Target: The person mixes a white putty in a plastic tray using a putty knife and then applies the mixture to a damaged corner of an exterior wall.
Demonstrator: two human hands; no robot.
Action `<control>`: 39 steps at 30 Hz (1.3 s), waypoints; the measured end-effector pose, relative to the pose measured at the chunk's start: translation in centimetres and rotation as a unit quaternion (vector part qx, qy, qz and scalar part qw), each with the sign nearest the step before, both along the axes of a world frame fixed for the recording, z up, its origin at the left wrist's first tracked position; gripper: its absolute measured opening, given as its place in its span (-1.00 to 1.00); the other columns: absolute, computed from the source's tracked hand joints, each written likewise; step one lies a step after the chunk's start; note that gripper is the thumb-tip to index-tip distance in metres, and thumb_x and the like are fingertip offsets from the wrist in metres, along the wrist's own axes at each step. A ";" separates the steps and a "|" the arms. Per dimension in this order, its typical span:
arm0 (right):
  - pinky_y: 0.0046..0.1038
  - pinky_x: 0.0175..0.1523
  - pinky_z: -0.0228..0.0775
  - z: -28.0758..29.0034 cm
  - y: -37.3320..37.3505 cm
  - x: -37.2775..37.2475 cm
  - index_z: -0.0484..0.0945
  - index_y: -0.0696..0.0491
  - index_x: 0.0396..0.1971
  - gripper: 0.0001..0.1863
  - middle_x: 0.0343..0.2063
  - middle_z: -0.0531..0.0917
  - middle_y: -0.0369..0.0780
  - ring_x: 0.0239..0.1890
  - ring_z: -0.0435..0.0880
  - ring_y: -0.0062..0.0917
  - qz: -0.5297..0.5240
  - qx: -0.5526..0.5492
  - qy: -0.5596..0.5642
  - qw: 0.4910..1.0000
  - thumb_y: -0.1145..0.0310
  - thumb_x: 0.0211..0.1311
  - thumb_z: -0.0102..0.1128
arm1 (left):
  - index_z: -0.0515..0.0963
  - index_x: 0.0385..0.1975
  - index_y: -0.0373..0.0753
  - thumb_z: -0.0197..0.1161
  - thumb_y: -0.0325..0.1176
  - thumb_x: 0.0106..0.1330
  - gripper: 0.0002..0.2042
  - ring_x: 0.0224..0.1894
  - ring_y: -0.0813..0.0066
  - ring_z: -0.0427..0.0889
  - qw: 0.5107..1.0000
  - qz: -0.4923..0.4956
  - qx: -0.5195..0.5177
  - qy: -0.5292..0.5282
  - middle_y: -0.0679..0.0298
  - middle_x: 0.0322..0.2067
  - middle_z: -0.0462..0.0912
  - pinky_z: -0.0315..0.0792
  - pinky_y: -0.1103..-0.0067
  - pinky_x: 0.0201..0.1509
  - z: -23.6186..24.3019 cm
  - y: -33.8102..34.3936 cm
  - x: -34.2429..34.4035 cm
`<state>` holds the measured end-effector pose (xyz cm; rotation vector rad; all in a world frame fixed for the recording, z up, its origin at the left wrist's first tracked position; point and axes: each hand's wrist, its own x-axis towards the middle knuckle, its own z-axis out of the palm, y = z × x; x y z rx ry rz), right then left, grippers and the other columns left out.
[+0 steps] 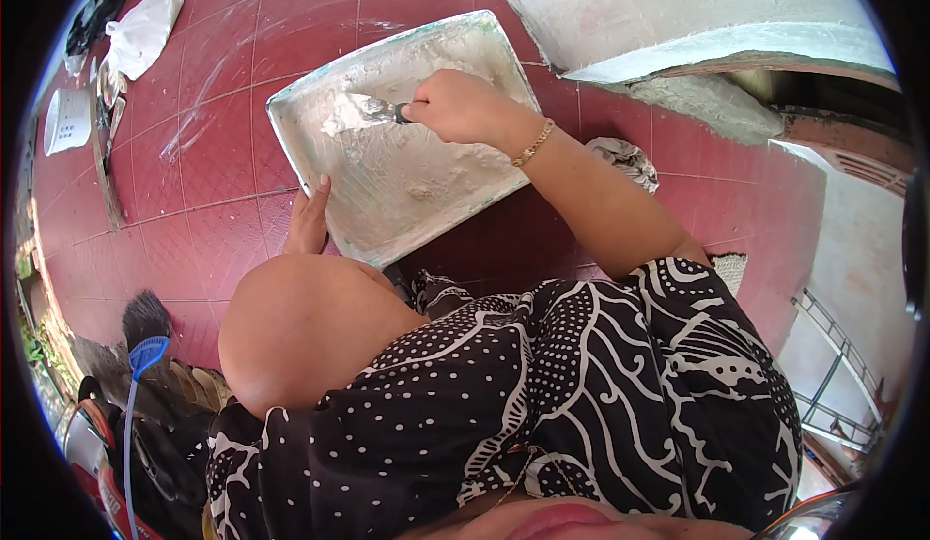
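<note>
A rectangular metal tray [291, 114] smeared with white paste lies on the red tiled floor [213, 162]. My right hand [460, 106], with a gold bracelet on its wrist, grips the handle of a putty knife [356, 111]. The blade is coated in white paste and lies over the tray's upper left part. My left hand [308, 218] rests on the tray's near left edge, fingers flat against the rim. My knee [300, 337] and patterned black-and-white clothing fill the lower part of the view.
A white plastic bag [143, 31] and a white card [68, 122] lie at the far left. A crumpled rag [625, 160] sits right of the tray. A white wall base [668, 7] rises behind. A dark brush [145, 317] and a metal ladder [833, 375] are nearby.
</note>
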<state>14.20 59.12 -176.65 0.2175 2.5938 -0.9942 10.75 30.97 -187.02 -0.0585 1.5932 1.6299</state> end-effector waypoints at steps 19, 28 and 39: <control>-0.31 -0.40 0.36 1.3 -1.2 6.7 0.50 0.15 -0.33 -0.80 -0.57 0.54 -0.08 -0.48 0.54 -0.19 -0.087 0.095 0.198 0.972 0.34 0.15 0.02 | 0.24 0.11 -0.41 -0.05 -0.09 0.37 -0.49 -0.01 0.40 0.40 0.993 -0.065 -0.043 0.086 0.11 -0.03 0.44 0.26 0.54 0.07 4.5 1.9 -0.8; -0.31 -0.46 0.36 -0.9 -1.0 12.3 0.42 0.11 -0.18 -0.77 -0.54 0.52 -0.14 -0.53 0.54 -0.25 -0.092 0.119 0.252 0.956 0.37 0.16 0.04 | 0.31 0.03 -0.41 -0.02 -0.22 0.38 -0.61 -0.11 0.51 0.45 0.985 -0.100 -0.024 0.138 0.18 -0.12 0.50 0.32 0.57 -0.02 7.8 4.4 0.2; -0.28 -0.40 0.36 -1.5 0.6 12.4 0.46 0.10 -0.28 -0.80 -0.54 0.54 -0.12 -0.49 0.55 -0.23 -0.092 0.139 0.198 0.966 0.31 0.17 0.02 | 0.30 0.02 -0.41 0.00 -0.19 0.36 -0.60 -0.11 0.50 0.46 0.992 -0.052 0.012 0.114 0.16 -0.13 0.50 0.34 0.57 -0.02 6.1 4.6 -0.3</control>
